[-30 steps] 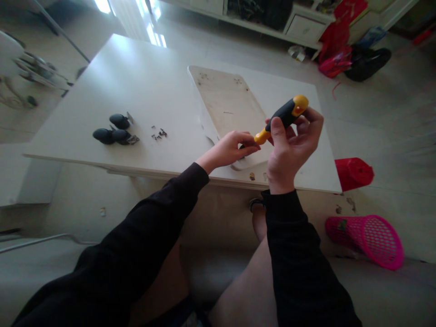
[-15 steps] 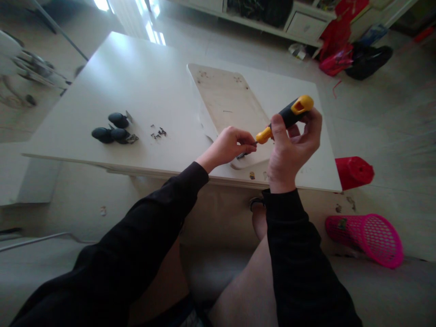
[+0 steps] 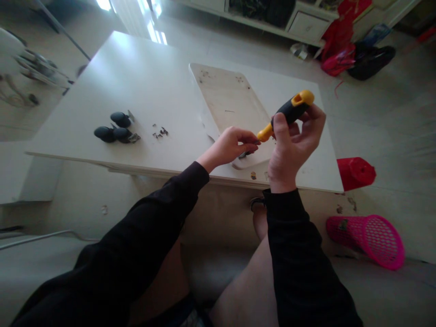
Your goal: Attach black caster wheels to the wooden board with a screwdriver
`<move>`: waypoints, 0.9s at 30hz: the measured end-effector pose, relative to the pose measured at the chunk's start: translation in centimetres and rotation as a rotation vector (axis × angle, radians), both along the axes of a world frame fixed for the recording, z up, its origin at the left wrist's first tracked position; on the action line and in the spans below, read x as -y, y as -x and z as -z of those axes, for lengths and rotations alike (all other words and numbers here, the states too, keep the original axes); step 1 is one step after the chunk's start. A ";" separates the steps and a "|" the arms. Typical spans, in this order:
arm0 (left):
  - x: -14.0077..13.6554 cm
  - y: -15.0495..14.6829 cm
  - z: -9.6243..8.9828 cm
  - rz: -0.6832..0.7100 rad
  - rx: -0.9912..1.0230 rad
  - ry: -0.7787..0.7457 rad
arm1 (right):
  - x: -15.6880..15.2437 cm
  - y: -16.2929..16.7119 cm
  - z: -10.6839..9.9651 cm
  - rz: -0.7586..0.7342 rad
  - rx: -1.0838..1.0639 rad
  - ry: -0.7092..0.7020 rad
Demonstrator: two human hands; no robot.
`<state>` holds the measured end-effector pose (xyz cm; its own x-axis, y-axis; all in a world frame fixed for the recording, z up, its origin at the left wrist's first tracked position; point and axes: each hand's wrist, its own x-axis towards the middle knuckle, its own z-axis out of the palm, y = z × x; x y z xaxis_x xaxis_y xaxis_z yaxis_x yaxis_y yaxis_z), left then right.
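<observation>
Hands (image 3: 295, 147) at tilted screwdriver (image 3: 292, 111), yellow and black

Screwdriver (image 3: 292, 110) tip hidden at left fingers (image 3: 248, 135); dark piece (image 3: 243, 155) beneath, possibly metal, mostly covered; screws (image 3: 163, 131) blurred.

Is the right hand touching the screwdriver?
Touching. The head view shows the thumb of the right hand resting against the black grip of the screwdriver, with other fingers curled around behind the handle.
</observation>
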<state>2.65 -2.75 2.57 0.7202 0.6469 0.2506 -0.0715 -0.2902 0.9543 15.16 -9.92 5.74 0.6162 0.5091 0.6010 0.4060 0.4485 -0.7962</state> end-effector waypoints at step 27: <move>0.0 0.1 -0.6 -0.049 0.028 -0.128 | -0.1 0.2 -0.2 0.015 -0.029 -0.024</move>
<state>2.57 -2.75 3.14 0.6800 0.6428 0.3527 -0.0804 -0.4129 0.9072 14.96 -9.77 5.97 0.6414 0.4849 0.5945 0.3896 0.4617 -0.7969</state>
